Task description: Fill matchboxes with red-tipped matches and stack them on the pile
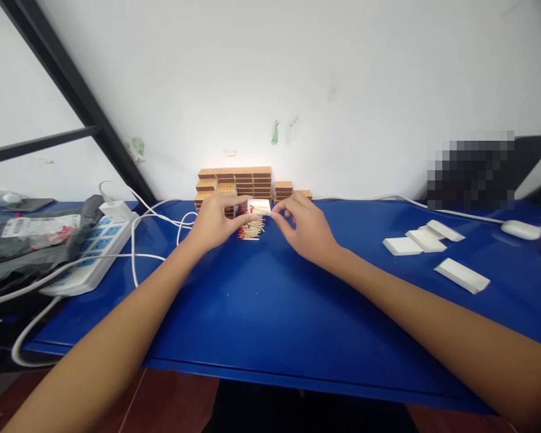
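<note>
A small white matchbox tray (263, 203) with red-tipped matches in it is held up just above the table. My left hand (216, 221) grips its left end between thumb and fingers. At the tray's right end, my right hand (303, 225) has thumb and forefinger pinched together; what is between them is too small to make out. A pile of loose matches (251, 232), red heads mostly to the left, lies on the blue table (261, 325) directly below the tray. Behind my hands, orange-brown matchboxes (252, 180) are stacked against the wall, partly hidden by my left hand.
Several white matchbox trays (402, 246) lie at the right. Further right are a white cable with an oblong plug or switch (521, 230) and a dark panel (529, 171). At the left, a power strip (101, 246), looping white cables (134, 264) and grey plastic bags (36, 240) crowd the table.
</note>
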`<action>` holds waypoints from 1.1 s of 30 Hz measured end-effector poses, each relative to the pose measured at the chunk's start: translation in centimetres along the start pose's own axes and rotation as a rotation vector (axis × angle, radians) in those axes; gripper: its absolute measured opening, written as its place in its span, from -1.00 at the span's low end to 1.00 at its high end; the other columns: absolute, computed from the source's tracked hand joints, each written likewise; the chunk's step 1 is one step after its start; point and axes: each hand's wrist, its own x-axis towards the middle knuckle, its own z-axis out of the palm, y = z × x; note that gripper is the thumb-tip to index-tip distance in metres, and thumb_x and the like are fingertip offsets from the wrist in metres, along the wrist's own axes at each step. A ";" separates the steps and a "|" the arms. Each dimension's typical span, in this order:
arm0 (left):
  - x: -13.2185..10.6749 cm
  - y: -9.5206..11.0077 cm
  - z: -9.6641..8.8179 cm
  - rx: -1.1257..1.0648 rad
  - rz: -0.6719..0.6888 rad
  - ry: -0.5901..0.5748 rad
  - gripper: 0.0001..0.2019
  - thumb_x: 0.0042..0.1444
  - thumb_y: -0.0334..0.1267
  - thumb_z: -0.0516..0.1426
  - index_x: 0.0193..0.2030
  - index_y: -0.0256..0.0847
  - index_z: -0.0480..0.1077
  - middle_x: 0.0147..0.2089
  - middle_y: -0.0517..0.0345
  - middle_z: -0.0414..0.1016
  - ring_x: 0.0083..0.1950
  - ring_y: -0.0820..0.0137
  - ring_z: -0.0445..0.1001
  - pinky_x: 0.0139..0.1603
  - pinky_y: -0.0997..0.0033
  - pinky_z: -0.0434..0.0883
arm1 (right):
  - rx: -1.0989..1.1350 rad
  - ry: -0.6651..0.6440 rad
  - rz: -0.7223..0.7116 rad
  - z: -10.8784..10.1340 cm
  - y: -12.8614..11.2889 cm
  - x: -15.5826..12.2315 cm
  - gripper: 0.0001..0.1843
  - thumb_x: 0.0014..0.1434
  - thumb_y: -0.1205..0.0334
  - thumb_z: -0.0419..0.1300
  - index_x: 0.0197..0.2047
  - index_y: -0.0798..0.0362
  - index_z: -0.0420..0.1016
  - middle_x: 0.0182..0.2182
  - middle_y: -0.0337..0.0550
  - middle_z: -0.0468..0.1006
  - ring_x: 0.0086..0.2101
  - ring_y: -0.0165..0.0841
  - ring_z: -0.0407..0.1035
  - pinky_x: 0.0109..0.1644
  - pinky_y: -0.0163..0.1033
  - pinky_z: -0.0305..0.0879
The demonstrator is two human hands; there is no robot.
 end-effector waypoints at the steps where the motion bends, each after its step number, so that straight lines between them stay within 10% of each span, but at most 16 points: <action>1: 0.1 0.0 -0.1 0.022 -0.006 0.022 -0.67 0.22 0.08 0.38 -0.05 -0.10 0.70 -0.12 0.01 0.72 -0.15 0.19 0.62 -0.10 0.16 0.51 | 0.002 -0.005 -0.007 0.2 -0.1 -0.1 -0.86 0.46 0.26 0.14 -0.12 0.04 0.52 -0.18 -0.08 0.49 -0.24 -0.28 0.40 -0.08 -0.14 0.30; 10: -0.1 0.4 -0.4 0.118 -0.017 0.078 -0.72 0.23 0.00 0.39 -0.03 -0.08 0.68 -0.08 0.03 0.73 -0.09 0.14 0.62 0.01 0.07 0.49 | 0.046 -0.352 -0.024 2.9 0.1 -0.4 -0.94 0.38 0.28 0.28 -0.19 0.04 0.57 -0.17 -0.11 0.47 -0.21 -0.29 0.40 -0.06 -0.17 0.31; 33: 0.0 -0.4 -0.4 0.196 0.049 -0.041 -0.70 0.25 -0.06 0.35 0.07 -0.10 0.66 -0.18 0.04 0.70 -0.13 0.14 0.58 0.04 0.08 0.43 | 0.030 -0.409 -0.054 2.0 -0.4 -0.6 -0.92 0.43 0.23 0.21 -0.14 0.03 0.48 -0.11 -0.08 0.49 -0.24 -0.29 0.39 -0.12 -0.17 0.29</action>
